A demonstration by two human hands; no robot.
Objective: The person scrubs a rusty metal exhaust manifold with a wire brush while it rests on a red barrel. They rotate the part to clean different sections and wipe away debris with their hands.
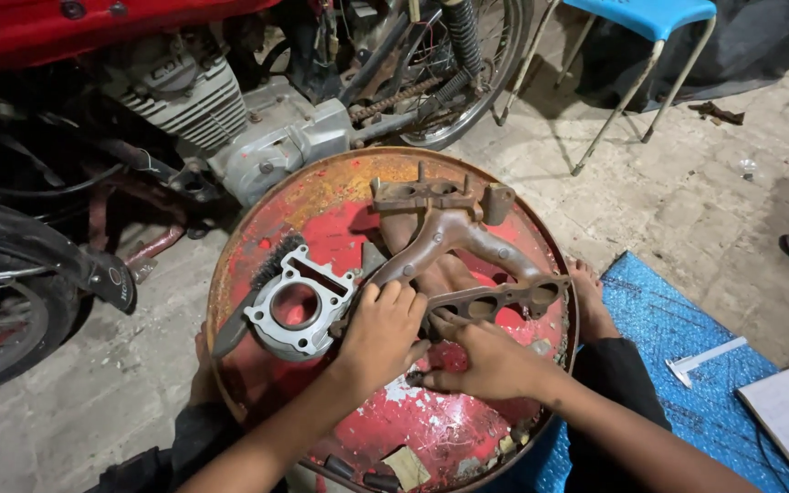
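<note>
Head view shows both hands working on a rusty manifold [454, 246] lying on a red drum lid [440, 429]. The left hand [383, 333] grasps the manifold's lower pipe, fingers curled over it. The right hand [490, 361] presses by the flange; its grip cannot be told. A grey engine cylinder [301, 309] sits just beside the left hand, a wire brush [262, 278] touching it.
</note>
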